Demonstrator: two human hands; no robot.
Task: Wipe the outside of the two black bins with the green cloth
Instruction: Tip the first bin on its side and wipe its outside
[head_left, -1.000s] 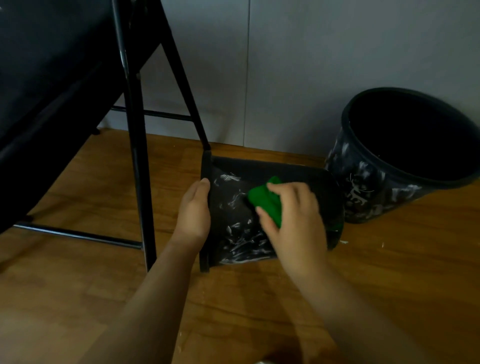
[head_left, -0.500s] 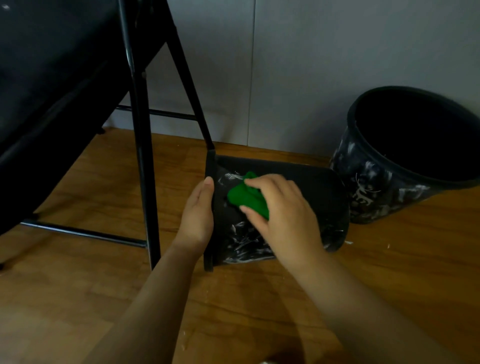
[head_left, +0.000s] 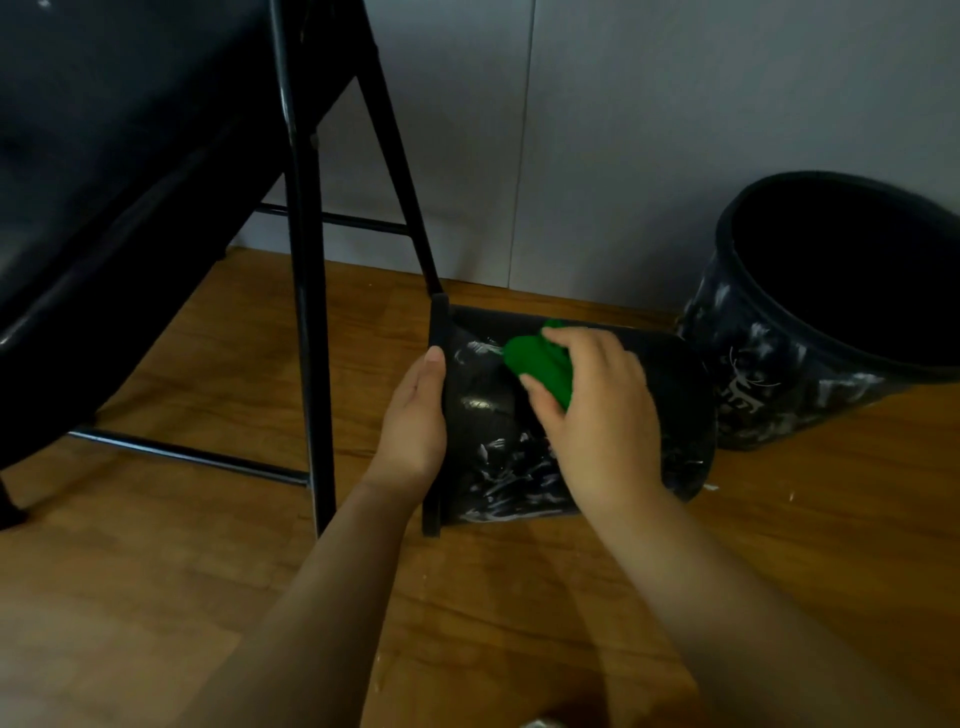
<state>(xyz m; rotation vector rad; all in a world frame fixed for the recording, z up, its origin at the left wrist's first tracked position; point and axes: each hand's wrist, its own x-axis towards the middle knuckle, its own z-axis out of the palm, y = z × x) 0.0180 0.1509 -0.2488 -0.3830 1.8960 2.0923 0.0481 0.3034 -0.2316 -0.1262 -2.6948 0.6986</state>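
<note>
Nearest, two bare forearms reaching forward over the wooden floor (head_left: 156, 597). Left hand (head_left: 415, 421) laid flat-fingered against the rim end of the lying bin (head_left: 488, 410), fingers straight along the rim's outer face, steadying it; nothing curled around. Right hand (head_left: 597, 415) clutching the cloth (head_left: 540, 364), thumb and fingers wrapped over the bunched green wad, pressing it against the bin's upturned side, toward the far part of that side.

Lying bin on its side on the floor, roughly mid-floor, long axis running left to right, mouth facing left toward the chair (head_left: 306, 260), base toward the right. Black, glossy, with white smears and streaks on the near lower part of the wall; part under the cloth and by the left hand looking darker and cleaner. Rim seen edge-on as a thin dark vertical band.

Just left of the bin, a black chair leg rising steeply, with a second slanted leg meeting the floor right behind the bin's rim; crossbars low near the floor at left. Dark seat filling the upper left corner.

Farther right, second bin (head_left: 810, 332) standing close beside the lying bin's base, tilted, mouth open toward the viewer and upward; black with white blotches on its wall. Whether the two bins touch cannot be told.

Behind everything, a pale grey wall (head_left: 623, 130) with one vertical seam.
</note>
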